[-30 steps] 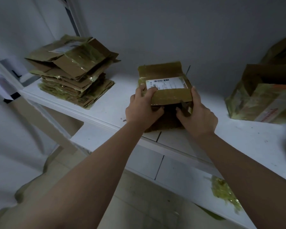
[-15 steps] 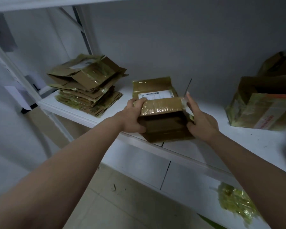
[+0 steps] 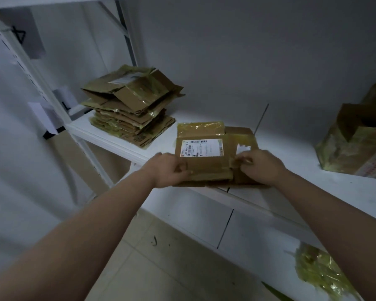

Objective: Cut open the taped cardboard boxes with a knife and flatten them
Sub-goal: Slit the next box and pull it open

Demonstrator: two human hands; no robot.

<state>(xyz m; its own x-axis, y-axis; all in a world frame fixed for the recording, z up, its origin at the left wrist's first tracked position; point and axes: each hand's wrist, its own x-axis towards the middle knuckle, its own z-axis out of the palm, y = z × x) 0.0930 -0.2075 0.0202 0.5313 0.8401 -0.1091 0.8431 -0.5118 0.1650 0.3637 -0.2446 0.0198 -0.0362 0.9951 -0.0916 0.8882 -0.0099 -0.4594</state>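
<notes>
A small brown cardboard box (image 3: 206, 168) with a white shipping label and yellowish tape lies pressed nearly flat at the front edge of the white shelf (image 3: 308, 185). My left hand (image 3: 169, 170) grips its front left edge, thumb on top. On the box's right side, my right hand (image 3: 263, 166) has its curled fingers pinching the side flap. A stack of flattened boxes (image 3: 130, 107) sits at the shelf's left end. No knife shows in either hand.
A larger taped box (image 3: 356, 146) with an open top stands at the right end of the shelf. Below is a second white shelf (image 3: 193, 213) holding a wad of yellow tape scraps (image 3: 321, 272). A white upright post (image 3: 30, 68) rises at the left.
The box stood as an open sleeve between my hands; now it lies collapsed flat, label up. Both hands have moved onto its front edge and right flap.
</notes>
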